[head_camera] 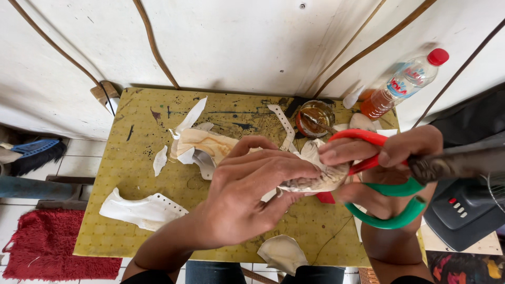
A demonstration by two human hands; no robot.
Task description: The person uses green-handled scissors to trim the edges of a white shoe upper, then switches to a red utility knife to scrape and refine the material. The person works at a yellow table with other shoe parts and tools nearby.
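Left hand (247,194) nearest, pinching leather piece (315,181) above table's (131,158) right half. Right hand (389,173) closed through scissors (392,194) handles, blades at piece. Best cut slow, keep piece flat, fingers off blades.

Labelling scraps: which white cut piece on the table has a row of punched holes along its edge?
The large white shoe-shaped piece at the table's near-left corner; others lack holes.

You see glossy red-and-green plastic scissor handles (386,181), a smooth white leather-like shoe piece (142,210) on the matt, paint-stained yellow tabletop (121,158), and a clear plastic bottle (405,81).
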